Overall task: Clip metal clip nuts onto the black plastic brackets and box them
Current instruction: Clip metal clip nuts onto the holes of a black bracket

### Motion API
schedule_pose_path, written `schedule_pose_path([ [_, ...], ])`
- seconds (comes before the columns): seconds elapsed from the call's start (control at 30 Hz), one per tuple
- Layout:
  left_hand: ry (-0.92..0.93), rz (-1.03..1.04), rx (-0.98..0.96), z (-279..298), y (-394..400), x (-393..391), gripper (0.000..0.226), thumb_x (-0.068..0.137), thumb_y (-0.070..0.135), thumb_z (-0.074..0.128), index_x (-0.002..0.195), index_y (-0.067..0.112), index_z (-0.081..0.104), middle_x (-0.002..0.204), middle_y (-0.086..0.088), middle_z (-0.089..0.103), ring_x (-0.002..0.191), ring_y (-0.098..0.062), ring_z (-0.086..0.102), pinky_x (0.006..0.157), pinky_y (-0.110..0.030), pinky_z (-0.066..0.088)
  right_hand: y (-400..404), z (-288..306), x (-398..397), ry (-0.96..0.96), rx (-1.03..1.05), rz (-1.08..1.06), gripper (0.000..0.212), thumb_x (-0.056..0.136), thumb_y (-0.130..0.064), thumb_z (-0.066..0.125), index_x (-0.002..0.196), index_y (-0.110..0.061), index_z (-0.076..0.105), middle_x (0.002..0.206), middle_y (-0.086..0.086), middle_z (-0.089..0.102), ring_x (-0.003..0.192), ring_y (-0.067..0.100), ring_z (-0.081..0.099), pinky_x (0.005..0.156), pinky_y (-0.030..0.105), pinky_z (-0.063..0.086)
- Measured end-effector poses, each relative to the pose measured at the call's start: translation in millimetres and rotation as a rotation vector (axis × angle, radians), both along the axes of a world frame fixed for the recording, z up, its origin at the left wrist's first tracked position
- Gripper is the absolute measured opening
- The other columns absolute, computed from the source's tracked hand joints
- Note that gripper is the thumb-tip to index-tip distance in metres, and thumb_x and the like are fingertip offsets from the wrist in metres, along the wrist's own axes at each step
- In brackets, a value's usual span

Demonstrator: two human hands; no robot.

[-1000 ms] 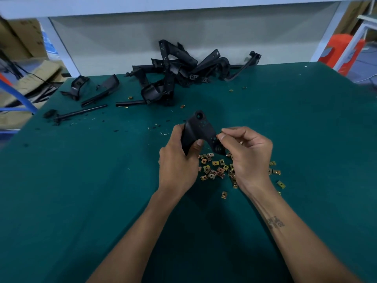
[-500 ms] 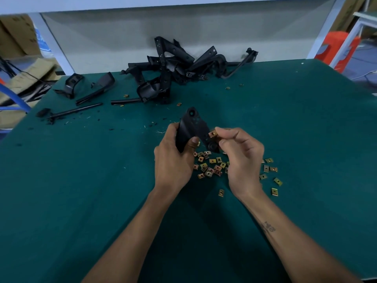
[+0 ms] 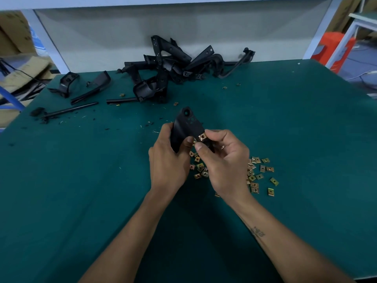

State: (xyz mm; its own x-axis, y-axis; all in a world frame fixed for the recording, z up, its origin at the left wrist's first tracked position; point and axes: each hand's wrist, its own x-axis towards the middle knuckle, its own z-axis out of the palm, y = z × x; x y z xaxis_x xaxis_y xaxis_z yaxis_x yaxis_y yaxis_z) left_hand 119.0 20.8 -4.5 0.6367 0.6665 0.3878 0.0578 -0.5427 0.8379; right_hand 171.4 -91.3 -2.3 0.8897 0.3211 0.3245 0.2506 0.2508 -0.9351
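The clip nut [image 3: 202,137] I'm seating sits on the lower right tab of the black bracket [image 3: 184,127], which I hold above the counter [image 3: 81,180] with its long axis running up and away from me; my right hand [image 3: 225,160] is the nearer one, fingers [image 3: 199,147] curled and pinching that tab just beside the nut, while my left hand [image 3: 167,160] grips the bracket's lower body. Half a second ago the nut was only meeting the edge; now it looks pushed on, with spare nuts [image 3: 259,174] strewn beneath.

Head view looks down, close above table [image 3: 81,180].
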Motion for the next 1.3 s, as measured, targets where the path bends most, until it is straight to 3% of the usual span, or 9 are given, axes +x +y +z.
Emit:
schedule_pose_path([
  [0.13, -0.004, -0.018, -0.025, -0.9, 2.7, 0.7, 0.013, 0.094, 0.03, 0.069, 0.1, 0.028, 0.058, 0.079, 0.023, 0.066, 0.069, -0.005, 0.061, 0.064, -0.031, 0.046, -5.8, 8.0, 11.3, 0.187, 0.054, 0.128, 0.022, 0.08, 0.002, 0.078, 0.093, -0.015, 0.074, 0.09, -0.003, 0.076, 0.086, 0.007, 0.071, 0.076, 0.018, 0.055],
  [0.23, 0.033, -0.043, -0.044, -2.2, 4.4, 2.6, 0.013, 0.094, 0.035, 0.068, 0.1, 0.031, 0.057, 0.076, 0.02, 0.066, 0.065, -0.008, 0.061, 0.061, -0.031, 0.047, -21.6, 15.5, 34.5, 0.107, -0.028, 0.15, 0.015, 0.083, -0.004, 0.073, 0.087, -0.017, 0.079, 0.095, -0.003, 0.079, 0.091, 0.008, 0.073, 0.077, 0.017, 0.054],
  [0.4, 0.048, -0.166, -0.234, -4.0, 9.0, 3.6, 0.006, 0.095, 0.035, 0.058, 0.099, 0.034, 0.053, 0.063, 0.005, 0.057, 0.054, -0.027, 0.05, 0.054, -0.049, 0.049, -57.9, 9.2, 83.6, -0.19, -0.586, -0.151, 0.027, 0.091, -0.003, 0.069, 0.093, -0.029, 0.078, 0.092, -0.016, 0.076, 0.093, 0.0, 0.069, 0.088, 0.022, 0.056],
  [0.53, 0.087, -0.275, -0.258, -5.4, 7.1, 2.2, 0.007, 0.105, 0.019, 0.048, 0.101, 0.024, 0.05, 0.065, -0.007, 0.065, 0.041, -0.026, 0.058, 0.041, -0.035, 0.049, -63.5, -2.2, 100.3, -0.313, -0.915, -0.07, 0.023, 0.09, -0.006, 0.071, 0.11, -0.016, 0.079, 0.109, -0.006, 0.072, 0.104, 0.012, 0.065, 0.101, 0.037, 0.053],
  [0.6, 0.145, -0.328, -0.166, -7.5, 5.7, 2.4, 0.009, 0.105, 0.016, 0.046, 0.106, 0.025, 0.05, 0.067, -0.004, 0.068, 0.041, -0.025, 0.061, 0.039, -0.033, 0.049, -60.9, -4.4, 102.3, -0.342, -0.986, -0.042, 0.024, 0.089, -0.009, 0.073, 0.11, -0.017, 0.079, 0.111, -0.007, 0.068, 0.109, 0.014, 0.061, 0.099, 0.032, 0.049],
  [0.73, 0.152, -0.352, -0.082, -10.6, 7.4, 4.3, 0.01, 0.104, 0.019, 0.048, 0.105, 0.028, 0.051, 0.065, -0.002, 0.066, 0.038, -0.022, 0.059, 0.039, -0.027, 0.046, -63.8, -4.5, 102.6, -0.359, -1.004, -0.028, 0.024, 0.086, -0.01, 0.075, 0.107, -0.02, 0.08, 0.106, -0.012, 0.064, 0.101, 0.009, 0.058, 0.083, 0.011, 0.036],
  [1.0, 0.138, -0.362, -0.069, -13.5, 8.4, 5.0, 0.006, 0.104, 0.025, 0.049, 0.105, 0.031, 0.051, 0.062, -0.005, 0.063, 0.038, -0.023, 0.059, 0.038, -0.028, 0.046, -65.8, -0.3, 97.1, -0.35, -1.021, 0.046, 0.013, 0.087, -0.01, 0.074, 0.092, -0.021, 0.078, 0.103, -0.01, 0.063, 0.106, 0.016, 0.057, 0.091, 0.035, 0.047],
  [1.23, 0.123, -0.362, -0.097, -14.2, 8.0, 5.9, 0.005, 0.103, 0.027, 0.05, 0.104, 0.031, 0.052, 0.06, -0.006, 0.063, 0.037, -0.027, 0.058, 0.037, -0.032, 0.046, -68.0, 1.6, 91.1, -0.353, -0.926, 0.04, 0.022, 0.088, -0.003, 0.071, 0.087, -0.025, 0.068, 0.085, -0.018, 0.067, 0.084, -0.002, 0.063, 0.069, 0.008, 0.046],
  [1.3, 0.122, -0.38, -0.101, -13.3, 7.6, 5.1, 0.005, 0.103, 0.027, 0.051, 0.103, 0.032, 0.052, 0.06, -0.006, 0.062, 0.037, -0.026, 0.058, 0.037, -0.031, 0.046, -67.4, 5.2, 89.5, -0.315, -0.779, -0.003, 0.022, 0.091, -0.001, 0.07, 0.096, -0.022, 0.068, 0.082, -0.012, 0.072, 0.08, 0.0, 0.067, 0.073, 0.012, 0.051],
])
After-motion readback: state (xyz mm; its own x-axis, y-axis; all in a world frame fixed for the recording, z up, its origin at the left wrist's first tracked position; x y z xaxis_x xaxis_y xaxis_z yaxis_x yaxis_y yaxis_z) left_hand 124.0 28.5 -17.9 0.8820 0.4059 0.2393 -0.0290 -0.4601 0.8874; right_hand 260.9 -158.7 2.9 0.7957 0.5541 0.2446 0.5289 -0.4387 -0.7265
